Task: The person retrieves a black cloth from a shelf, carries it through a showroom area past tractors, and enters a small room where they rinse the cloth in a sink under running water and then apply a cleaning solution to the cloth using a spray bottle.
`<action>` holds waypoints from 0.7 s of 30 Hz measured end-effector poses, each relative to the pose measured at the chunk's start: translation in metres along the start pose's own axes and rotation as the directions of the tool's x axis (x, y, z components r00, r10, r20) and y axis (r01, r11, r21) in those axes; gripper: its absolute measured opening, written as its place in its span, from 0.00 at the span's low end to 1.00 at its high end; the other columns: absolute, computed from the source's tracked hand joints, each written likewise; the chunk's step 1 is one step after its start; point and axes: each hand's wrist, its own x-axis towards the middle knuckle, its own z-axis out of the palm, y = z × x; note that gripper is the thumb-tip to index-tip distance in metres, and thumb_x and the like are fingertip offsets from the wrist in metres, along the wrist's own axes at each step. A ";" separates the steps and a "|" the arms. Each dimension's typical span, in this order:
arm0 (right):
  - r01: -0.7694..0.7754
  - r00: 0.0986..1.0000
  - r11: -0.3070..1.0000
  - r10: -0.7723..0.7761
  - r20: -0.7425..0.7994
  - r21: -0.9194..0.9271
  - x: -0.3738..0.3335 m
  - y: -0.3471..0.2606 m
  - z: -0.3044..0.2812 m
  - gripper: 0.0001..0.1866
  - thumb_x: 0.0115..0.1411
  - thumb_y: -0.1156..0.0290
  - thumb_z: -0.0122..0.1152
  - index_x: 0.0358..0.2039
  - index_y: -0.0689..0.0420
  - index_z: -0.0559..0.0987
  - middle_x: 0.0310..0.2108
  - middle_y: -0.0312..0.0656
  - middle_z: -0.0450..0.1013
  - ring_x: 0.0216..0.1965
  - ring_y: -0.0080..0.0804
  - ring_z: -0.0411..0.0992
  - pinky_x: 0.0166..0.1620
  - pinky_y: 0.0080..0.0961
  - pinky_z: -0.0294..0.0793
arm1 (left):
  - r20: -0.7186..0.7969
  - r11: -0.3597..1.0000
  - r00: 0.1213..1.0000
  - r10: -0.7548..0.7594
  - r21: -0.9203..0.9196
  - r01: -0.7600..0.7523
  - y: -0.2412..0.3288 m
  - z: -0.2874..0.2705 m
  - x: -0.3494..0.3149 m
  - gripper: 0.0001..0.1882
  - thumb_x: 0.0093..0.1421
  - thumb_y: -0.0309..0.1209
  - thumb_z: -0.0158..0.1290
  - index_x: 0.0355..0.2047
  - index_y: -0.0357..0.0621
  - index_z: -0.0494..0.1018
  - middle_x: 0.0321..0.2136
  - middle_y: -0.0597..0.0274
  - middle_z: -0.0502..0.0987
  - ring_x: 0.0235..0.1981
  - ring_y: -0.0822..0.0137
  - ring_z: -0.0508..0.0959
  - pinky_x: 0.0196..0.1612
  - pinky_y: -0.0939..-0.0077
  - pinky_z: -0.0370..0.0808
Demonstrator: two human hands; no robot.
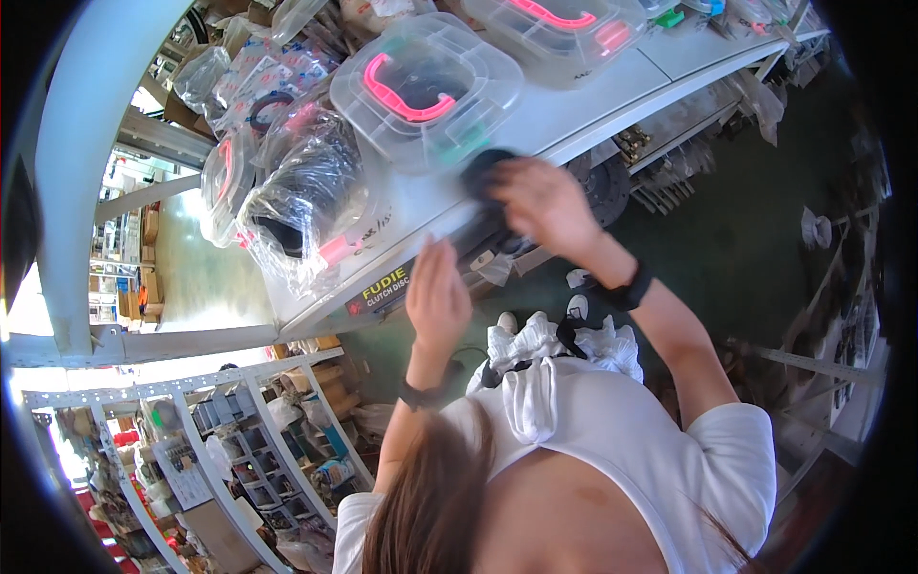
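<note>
My right hand [545, 206] is closed on a dark, roundish object [486, 174] at the shelf's front edge; motion blurs it and its kind cannot be made out. My left hand [438, 301] is held up just below that edge, fingers stretched out, nothing in it. Beyond my hands stands a clear plastic box [478, 81] with a pink handle. To its left a dark coiled part [316, 182] lies wrapped in clear plastic film.
A second clear box [564, 43] stands further right on the grey shelf [593, 100]. Under this shelf lie a flat printed carton [382, 289] and dark round parts [604, 187]. Storage racks [253, 440] fill the lower left, and a metal rack frame [813, 359] stands at right.
</note>
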 end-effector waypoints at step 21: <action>-0.184 0.983 0.982 0.183 -0.028 -0.032 0.021 -0.078 0.045 0.20 0.38 0.76 0.56 0.37 0.58 0.72 0.43 0.41 0.67 0.48 0.39 0.64 0.54 0.37 0.59 | 0.306 0.901 0.906 -0.291 -0.232 0.367 -0.025 0.031 -0.051 0.28 0.47 0.28 0.54 0.50 0.39 0.60 0.42 0.49 0.67 0.43 0.49 0.68 0.42 0.63 0.66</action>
